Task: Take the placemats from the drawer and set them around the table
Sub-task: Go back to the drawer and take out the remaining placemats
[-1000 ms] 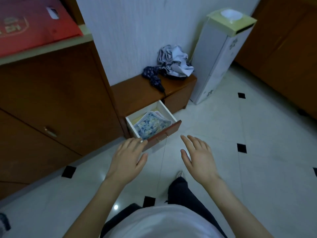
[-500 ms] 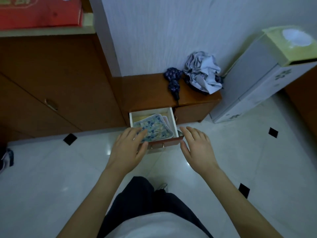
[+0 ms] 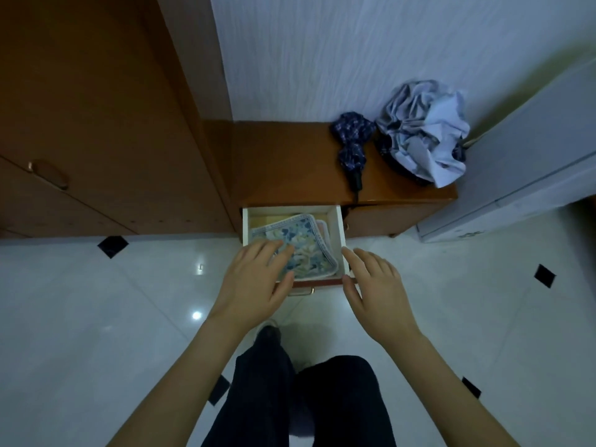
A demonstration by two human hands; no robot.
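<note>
1. Glossy white tiled floor (image 3: 96, 317) with small black diamond insets, under a white textured wall (image 3: 322, 53).
2. Tall brown wooden cabinet (image 3: 96, 124) at 10 o'clock, with a low brown wooden counter (image 3: 283, 162) just beside it at 12 o'clock.
3. On that counter: folded dark blue patterned umbrella (image 3: 353, 146), touching or nearly touching a crumpled pale blue cloth bundle (image 3: 425, 133) at 1 o'clock.
4. White appliance cabinet (image 3: 522, 156) leaning into view at 2 o'clock.
5. Pulled out below the counter: white-lined wooden drawer (image 3: 339, 233) with a brass handle on its front.
6. Inside the drawer: stack of rounded square placemats (image 3: 306, 246), top one blue and cream floral, tilted across the compartment, pinkish edges showing beneath at its 3 o'clock side.
7. Left hand (image 3: 254, 285): grip released, fingers straight, fingertips resting on the top placemat's near-left corner.
8. Right hand (image 3: 377, 295): grip released, fingers straight, held at the drawer's right front corner; contact with the wood impossible to tell.
9. Dark trouser legs (image 3: 290, 398) at 6 o'clock.
</note>
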